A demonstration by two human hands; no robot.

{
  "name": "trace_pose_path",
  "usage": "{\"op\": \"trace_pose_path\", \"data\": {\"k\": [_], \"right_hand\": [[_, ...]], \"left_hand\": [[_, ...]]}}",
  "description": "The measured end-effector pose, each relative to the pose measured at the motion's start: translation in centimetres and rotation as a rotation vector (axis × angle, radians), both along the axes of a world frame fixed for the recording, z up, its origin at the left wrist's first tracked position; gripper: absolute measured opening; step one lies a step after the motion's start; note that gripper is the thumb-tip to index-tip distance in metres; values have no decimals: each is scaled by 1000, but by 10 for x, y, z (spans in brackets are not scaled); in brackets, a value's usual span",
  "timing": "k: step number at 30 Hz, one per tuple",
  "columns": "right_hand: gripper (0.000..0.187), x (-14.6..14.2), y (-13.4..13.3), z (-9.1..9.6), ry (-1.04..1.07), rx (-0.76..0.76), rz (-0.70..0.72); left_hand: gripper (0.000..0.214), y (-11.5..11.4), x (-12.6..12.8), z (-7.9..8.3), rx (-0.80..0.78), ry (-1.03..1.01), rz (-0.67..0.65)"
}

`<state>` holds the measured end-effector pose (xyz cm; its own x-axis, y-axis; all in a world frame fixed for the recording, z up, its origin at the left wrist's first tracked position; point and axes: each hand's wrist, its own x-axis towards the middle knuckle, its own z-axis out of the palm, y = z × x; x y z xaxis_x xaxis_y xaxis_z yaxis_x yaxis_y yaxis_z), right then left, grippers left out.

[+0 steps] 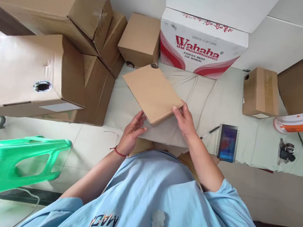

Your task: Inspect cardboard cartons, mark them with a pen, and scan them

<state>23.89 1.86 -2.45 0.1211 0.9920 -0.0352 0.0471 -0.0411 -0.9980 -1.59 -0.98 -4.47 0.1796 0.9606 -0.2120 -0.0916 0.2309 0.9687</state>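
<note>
Brown rectangular cardboard box (152,94), mid-frame: we'd steady it best two-handed; our right hand (186,121) grips a corner, our left hand (131,132) curves half-open alongside, contact unclear.

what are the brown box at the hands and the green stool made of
The plain brown rectangular box: seemingly matte cardboard, given its even tan faces and straight edges. The bright green stool: probably glossy moulded plastic, judging by its pale highlights and rounded edges.
</note>
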Motion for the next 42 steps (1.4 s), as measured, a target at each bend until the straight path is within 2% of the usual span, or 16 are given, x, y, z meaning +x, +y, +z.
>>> {"op": "trace_pose_path", "data": {"k": [4, 5, 7, 9, 12, 14, 16, 19, 24, 27, 29, 33, 36, 37, 39, 42], "right_hand": [[66, 37, -59, 8, 35, -46, -154], [64, 47, -73, 10, 28, -60, -181], [63, 63, -98, 14, -34, -87, -280], [64, 70, -117, 16, -89, -118, -424], [60, 65, -137, 20, -31, -187, -566], [55, 54, -147, 23, 45, -222, -511], [53, 41, -152, 26, 87, -220, -384], [60, 27, -153, 30, 114, -174, -284], [63, 44, -154, 30, 293, -273, -442], [52, 59, -159, 25, 444, -336, -440], [45, 61, -162, 21, 487, -345, -415], [50, 56, -162, 12, 497, -367, -448], [47, 55, -160, 10, 402, -363, -415], [46, 55, -159, 10, 366, -358, -390], [47, 55, -157, 12, 334, -345, -354], [49, 52, -153, 16, 361, -312, -326]], "left_hand": [[72, -45, 9, 14, 8, 0, -319], [63, -51, 10, 15, 27, 39, -353], [36, -52, 10, 14, 63, 157, -286], [20, -38, 5, 8, 85, 266, -96], [34, 2, -3, 0, 109, 321, 130], [53, 28, -4, -3, 133, 303, 139], [67, 45, -1, -1, 142, 240, 12], [72, 46, 9, 13, 153, 178, -128], [55, 12, 18, 70, 395, 84, -251], [53, -4, 22, 105, 560, 22, -322], [56, -9, 26, 118, 626, 8, -318], [51, -12, 30, 120, 695, 46, -284], [24, -15, 30, 117, 618, 95, -172], [24, -17, 30, 116, 569, 111, -126], [42, -18, 28, 114, 487, 162, -73], [66, -14, 23, 109, 420, 287, -86]]}}
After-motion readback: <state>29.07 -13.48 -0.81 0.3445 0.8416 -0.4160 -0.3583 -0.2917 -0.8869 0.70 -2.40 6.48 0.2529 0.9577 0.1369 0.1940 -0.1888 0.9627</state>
